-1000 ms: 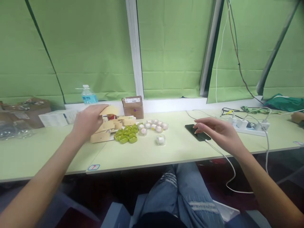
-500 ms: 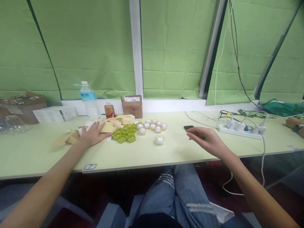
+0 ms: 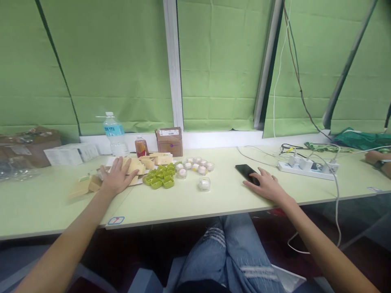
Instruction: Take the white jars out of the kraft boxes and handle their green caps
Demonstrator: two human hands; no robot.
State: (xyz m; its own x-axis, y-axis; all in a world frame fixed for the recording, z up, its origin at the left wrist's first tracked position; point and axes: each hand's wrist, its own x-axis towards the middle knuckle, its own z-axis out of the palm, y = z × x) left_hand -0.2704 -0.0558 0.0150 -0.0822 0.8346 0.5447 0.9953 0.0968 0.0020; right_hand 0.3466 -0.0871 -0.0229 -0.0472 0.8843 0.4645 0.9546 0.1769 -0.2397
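My left hand [image 3: 117, 179] lies with fingers spread on a heap of tan paper packets [image 3: 136, 166], which it partly covers. Right of the heap sit several small green cups [image 3: 157, 182], bunched together. Beyond them is a cluster of small clear boxes [image 3: 200, 165] with pale round contents, and one more clear box [image 3: 204, 184] stands apart, nearer the front. My right hand [image 3: 266, 186] rests on the table with its fingers apart, beside the near end of a black phone [image 3: 247, 173]. Its fingertips appear to touch the phone's edge.
A water bottle [image 3: 115, 134], an amber drink bottle [image 3: 141, 147] and a cardboard box [image 3: 169, 142] stand along the back. White boxes [image 3: 71, 154] are at left. A power strip [image 3: 307, 170] with plugs and cables lies at right. Another person's arm [image 3: 380, 159] shows at the right edge.
My right hand has come down onto the table beside the phone, with its fingers opening out; more of the phone shows. My left hand stays on the packets, its fingers a little more spread.
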